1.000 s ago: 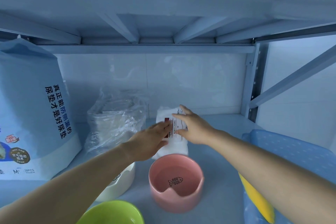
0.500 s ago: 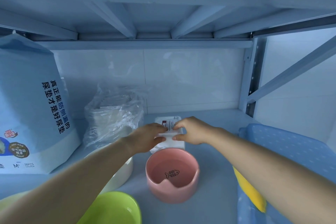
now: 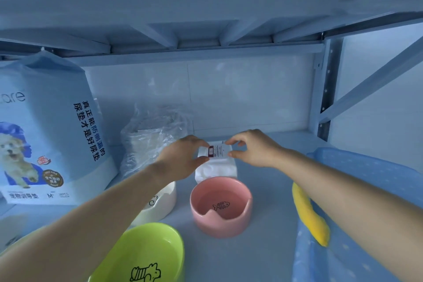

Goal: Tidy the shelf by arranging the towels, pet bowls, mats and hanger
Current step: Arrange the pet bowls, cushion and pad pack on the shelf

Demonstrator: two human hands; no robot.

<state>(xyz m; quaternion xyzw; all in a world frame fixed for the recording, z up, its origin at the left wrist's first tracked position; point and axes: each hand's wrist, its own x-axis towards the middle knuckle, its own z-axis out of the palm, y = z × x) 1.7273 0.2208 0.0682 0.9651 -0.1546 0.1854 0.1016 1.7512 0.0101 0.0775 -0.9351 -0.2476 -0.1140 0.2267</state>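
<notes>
A white folded towel pack with a printed label lies on the shelf behind the pink pet bowl. My left hand grips its left edge. My right hand pinches its right edge, thumb and fingers curled on the label. A white bowl sits partly under my left forearm. A green bowl stands at the front. A blue dotted mat with a yellow cloth on it lies at the right.
A large blue pet-pad bag stands at the left. A clear plastic bag of white pads sits beside it. The shelf above hangs low, and a metal upright with a diagonal brace closes the right back corner.
Both hands went from lying flat on the towel pack to gripping its two sides. The view shifted, so the shelf contents sit lower in the frame.
</notes>
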